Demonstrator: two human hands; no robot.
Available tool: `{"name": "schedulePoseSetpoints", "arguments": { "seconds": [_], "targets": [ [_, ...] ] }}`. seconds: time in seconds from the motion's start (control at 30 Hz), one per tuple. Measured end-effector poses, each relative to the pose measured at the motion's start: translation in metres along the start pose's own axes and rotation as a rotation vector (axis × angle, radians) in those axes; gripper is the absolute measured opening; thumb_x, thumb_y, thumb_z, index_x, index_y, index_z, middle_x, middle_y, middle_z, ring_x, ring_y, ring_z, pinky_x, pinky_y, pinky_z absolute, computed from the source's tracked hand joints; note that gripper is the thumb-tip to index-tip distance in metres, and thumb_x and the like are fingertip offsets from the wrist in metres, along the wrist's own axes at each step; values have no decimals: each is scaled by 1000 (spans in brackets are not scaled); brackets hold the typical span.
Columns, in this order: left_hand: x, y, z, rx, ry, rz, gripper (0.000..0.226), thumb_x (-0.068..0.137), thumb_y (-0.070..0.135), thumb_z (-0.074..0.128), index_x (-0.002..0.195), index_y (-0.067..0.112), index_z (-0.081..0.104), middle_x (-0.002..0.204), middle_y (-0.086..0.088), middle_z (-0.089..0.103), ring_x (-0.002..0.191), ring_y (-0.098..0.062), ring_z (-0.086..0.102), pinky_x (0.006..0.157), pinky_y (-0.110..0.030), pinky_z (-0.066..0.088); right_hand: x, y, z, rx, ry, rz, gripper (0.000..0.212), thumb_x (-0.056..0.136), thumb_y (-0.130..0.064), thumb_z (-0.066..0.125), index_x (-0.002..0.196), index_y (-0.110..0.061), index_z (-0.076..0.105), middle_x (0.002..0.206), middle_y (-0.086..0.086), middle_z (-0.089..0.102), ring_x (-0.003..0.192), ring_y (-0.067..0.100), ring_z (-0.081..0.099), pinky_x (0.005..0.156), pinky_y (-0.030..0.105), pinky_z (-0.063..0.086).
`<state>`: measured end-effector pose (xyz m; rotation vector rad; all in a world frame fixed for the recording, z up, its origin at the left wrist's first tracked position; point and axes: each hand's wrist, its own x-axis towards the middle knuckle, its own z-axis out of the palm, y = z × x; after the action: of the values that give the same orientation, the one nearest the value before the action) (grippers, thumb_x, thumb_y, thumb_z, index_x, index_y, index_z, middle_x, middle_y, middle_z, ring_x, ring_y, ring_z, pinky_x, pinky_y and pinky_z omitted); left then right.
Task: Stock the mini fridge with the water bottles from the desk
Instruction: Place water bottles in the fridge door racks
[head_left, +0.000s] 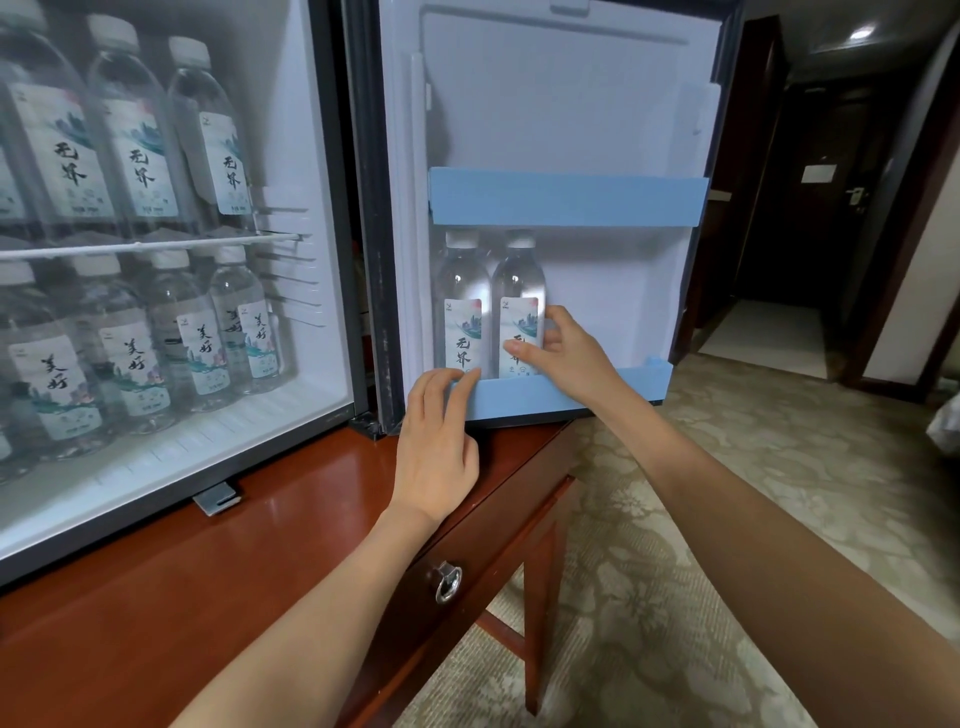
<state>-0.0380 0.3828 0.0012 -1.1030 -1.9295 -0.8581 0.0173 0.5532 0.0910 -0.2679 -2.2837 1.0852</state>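
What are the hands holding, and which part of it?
The right hand grips the right bottle around its label. The left hand holds nothing; its fingertips rest on the blue door rail.

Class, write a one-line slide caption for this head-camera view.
Right hand grips the right water bottle on the lower shelf of the fridge door; left hand touches the shelf.
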Motion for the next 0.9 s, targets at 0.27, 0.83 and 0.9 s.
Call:
{"name": "schedulePoseSetpoints", "arguments": {
  "seconds": [0.27,0.83,0.9],
  "targets": [
    [0,0,1,2,-16,6,71,68,-5,56,137,6,46,132,-9,37,129,-28,30,96,-48,48,2,0,4,-87,80,-24,51,85,-36,72,127,-15,53,118,2,68,93,14,65,78,27,48],
    [-11,7,-8,-43,-99,-18,85,73,-8,53,151,11,26,151,-15,27,143,-28,22,110,-44,37,-9,15,28,-344,239,-17,63,96,-46,52,146,-12,34,138,10,44,134,26,35,116,40,17],
    [-17,8,-15,-49,-107,-52,85,74,-8,52,152,12,24,154,-15,23,143,-25,22,110,-43,37,-17,15,36,-375,282,58,69,98,-51,43,153,-15,19,154,8,29,147,21,16,119,40,-4]
  ]
}}
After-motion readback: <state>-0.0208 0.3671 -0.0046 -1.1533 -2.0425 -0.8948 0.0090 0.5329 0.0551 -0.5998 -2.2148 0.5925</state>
